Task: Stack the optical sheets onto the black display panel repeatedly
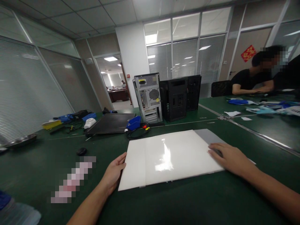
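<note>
A glossy white board lies on the green table in front of me, with a seam near its left end and a grey section at its far right. My left hand pinches the board's left edge, thumb towards the top. At the right end, my right hand rests over the board with its fingers curled. A small dark thing shows between that hand's thumb and fingers; its kind is mostly hidden. Light glares off the middle of the board.
A silver computer case and black cases stand behind the board. Left of them lie a dark flat panel, a blue box-like item and cables. A black round object sits at left. Another person sits at far right.
</note>
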Demonstrator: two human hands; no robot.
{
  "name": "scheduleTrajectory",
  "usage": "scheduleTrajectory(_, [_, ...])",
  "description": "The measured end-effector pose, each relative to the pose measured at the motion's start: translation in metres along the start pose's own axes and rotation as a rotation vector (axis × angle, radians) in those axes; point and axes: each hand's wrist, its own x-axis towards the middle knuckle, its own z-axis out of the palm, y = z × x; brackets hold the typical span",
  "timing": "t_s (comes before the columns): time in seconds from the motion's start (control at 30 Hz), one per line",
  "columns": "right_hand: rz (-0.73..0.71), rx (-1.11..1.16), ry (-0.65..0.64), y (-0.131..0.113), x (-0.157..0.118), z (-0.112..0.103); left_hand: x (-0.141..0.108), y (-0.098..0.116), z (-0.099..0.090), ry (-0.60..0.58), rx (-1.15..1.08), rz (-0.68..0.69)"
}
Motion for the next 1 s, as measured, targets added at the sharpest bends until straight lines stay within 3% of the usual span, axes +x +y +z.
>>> scheduleTrajectory(0.4, [-0.27,0.058,-0.083,-0.039,-0.012,-0.006,0.005,-0.002,-0.002,0.022,-0.026,-0.009])
scheduleTrajectory(0.67, [-0.265,0.013,-0.051,-0.034,-0.011,-0.005,0.005,-0.002,-0.002,0.011,-0.029,-0.006])
scheduleTrajectory(1.0, [-0.372,0.004,-0.051,-0.053,-0.014,-0.007,0.006,-0.004,-0.004,-0.009,-0.057,-0.014])
